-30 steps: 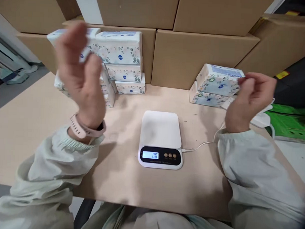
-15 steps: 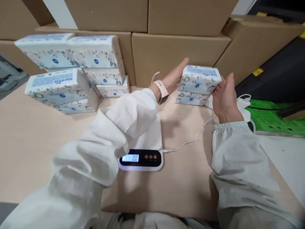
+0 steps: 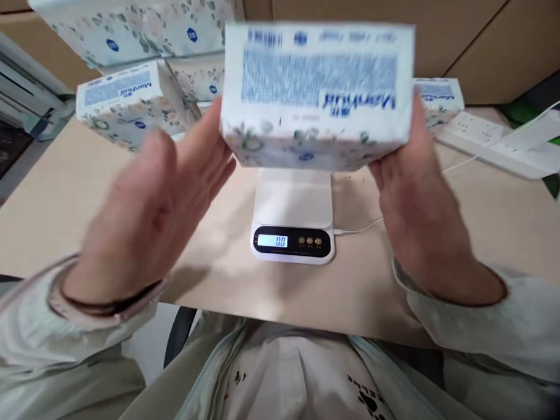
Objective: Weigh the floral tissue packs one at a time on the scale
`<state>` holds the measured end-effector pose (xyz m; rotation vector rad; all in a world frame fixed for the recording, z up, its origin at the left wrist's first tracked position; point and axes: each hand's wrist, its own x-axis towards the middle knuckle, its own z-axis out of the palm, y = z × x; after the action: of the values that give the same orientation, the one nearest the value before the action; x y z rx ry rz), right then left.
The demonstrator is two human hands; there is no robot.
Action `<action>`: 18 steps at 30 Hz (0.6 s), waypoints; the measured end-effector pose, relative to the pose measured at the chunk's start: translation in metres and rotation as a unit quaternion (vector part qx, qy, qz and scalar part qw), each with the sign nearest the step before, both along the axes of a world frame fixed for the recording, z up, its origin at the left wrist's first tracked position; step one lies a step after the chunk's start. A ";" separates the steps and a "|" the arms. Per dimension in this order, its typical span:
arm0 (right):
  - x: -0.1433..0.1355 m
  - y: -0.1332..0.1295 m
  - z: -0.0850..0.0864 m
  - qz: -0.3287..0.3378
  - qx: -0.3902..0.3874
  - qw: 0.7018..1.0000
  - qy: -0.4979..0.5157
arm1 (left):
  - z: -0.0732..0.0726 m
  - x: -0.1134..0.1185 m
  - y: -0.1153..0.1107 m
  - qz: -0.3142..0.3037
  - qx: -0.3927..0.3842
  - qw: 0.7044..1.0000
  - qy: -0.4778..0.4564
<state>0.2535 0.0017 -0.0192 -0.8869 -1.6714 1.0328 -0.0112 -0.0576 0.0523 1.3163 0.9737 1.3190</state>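
A white-and-blue tissue pack [image 3: 312, 82] with a floral lower side is raised close to the camera, held between both palms. My left hand [image 3: 161, 193] presses its left end, blurred, with the thumb apart. At its right end, my right hand [image 3: 422, 203] grips with fingers partly behind the pack. Below and nearer me lies a white scale [image 3: 294, 201], its lit display reading 0.0. Another tissue pack [image 3: 437, 96] is partly visible behind my right hand. On the left, more floral packs [image 3: 127, 100] are stacked on the table.
Cardboard boxes [image 3: 383, 8] line the back of the table [image 3: 350, 298]. A white power strip [image 3: 498, 144] with cables lies at the right. One thin cable runs from the scale toward the right, passing behind my right hand.
Both hands have lifted one pack off the lower one at the back right and brought it closer, above the scale. The view has shifted, and the lower pack stays behind.
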 end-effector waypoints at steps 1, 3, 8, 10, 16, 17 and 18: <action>0.002 -0.006 -0.014 0.019 -0.023 0.999 0.018 | -0.012 -0.002 -0.005 -0.040 -0.032 0.999 0.017; 0.004 -0.019 -0.039 0.017 -0.067 0.997 0.017 | -0.035 -0.003 -0.007 -0.096 -0.063 0.992 0.051; 0.001 -0.042 -0.069 -0.023 -0.114 0.993 0.013 | -0.079 -0.009 0.003 -0.124 -0.052 0.990 0.041; 0.001 -0.044 -0.075 -0.024 -0.112 0.993 0.015 | -0.088 -0.010 0.004 -0.118 -0.055 0.991 0.024; 0.010 -0.044 -0.084 -0.097 -0.001 0.995 0.007 | -0.120 -0.023 0.003 -0.008 -0.049 0.999 0.009; 0.013 -0.043 -0.085 -0.138 0.026 0.990 0.014 | -0.127 -0.027 0.005 0.023 -0.036 0.999 0.001; 0.014 -0.042 -0.085 -0.182 0.049 0.982 0.026 | -0.135 -0.032 0.007 0.049 -0.025 0.998 -0.006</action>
<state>0.2679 -0.0398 -0.1043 -1.0455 -1.4343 0.7118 -0.0430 -0.0508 -0.0824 1.2347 1.0675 1.3676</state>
